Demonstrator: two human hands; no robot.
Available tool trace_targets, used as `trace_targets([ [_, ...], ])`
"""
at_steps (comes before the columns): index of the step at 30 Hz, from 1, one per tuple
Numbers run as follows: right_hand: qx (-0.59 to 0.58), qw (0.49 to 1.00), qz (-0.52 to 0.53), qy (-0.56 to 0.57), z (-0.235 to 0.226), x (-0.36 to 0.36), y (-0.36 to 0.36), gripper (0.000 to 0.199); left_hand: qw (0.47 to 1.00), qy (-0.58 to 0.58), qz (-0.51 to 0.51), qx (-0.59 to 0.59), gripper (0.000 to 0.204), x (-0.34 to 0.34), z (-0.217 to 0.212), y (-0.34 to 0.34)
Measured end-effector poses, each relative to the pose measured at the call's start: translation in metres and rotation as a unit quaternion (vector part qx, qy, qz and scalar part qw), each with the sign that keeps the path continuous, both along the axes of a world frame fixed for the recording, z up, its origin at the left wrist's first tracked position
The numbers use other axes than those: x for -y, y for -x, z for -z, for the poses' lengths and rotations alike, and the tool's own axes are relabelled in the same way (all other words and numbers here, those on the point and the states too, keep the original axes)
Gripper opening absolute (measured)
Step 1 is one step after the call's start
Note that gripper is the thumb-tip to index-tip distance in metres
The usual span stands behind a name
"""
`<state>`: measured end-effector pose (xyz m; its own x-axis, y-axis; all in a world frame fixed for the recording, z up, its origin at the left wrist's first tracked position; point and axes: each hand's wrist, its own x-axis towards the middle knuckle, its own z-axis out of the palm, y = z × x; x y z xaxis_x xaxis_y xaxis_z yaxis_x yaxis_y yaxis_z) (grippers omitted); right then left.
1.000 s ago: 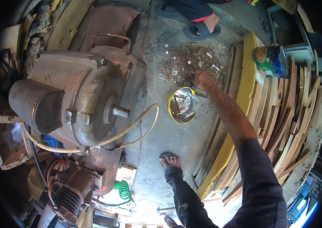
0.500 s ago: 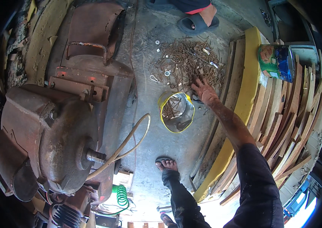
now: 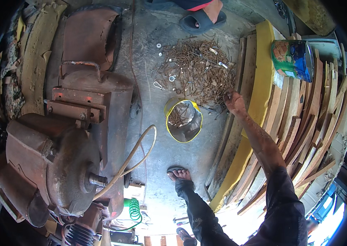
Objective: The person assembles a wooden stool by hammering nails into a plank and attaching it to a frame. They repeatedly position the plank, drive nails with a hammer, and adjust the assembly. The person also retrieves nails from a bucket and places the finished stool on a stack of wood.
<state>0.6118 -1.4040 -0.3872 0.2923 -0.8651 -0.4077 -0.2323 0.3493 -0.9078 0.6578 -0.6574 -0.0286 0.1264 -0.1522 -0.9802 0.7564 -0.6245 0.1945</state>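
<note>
Since a moment ago the right hand (image 3: 234, 101) has drawn back to the near edge of the rusty nail pile (image 3: 196, 69), fingers curled together, seemingly pinching nails. Beside it on the dusty concrete floor (image 3: 161, 139) sits a yellow-rimmed bucket (image 3: 184, 120). Stacked wooden boards (image 3: 304, 123) flank the right; a rusted motor (image 3: 58, 164) crowds the left.

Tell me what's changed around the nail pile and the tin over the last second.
The right hand came back from the middle of the rusty nail pile to its near edge, beside the yellow-rimmed tin, fingers curled; whether it holds nails is unclear. Pile, tin and sandalled foot stayed put; only the view shifted.
</note>
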Motion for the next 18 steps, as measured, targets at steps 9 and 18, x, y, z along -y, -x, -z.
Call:
trace_targets([
  [9, -0.264, 0.915, -0.252, 0.173, 0.101, 0.009, -0.025, 0.029, 0.997, -0.075, -0.033, 0.005, 0.032, 0.028, -0.010, -0.021],
  [18, -0.237, 0.882, -0.224, 0.340, 0.123, 0.005, 0.051, 0.037, 0.999, -0.047, 0.014, 0.009, 0.033, 0.056, -0.024, -0.033],
])
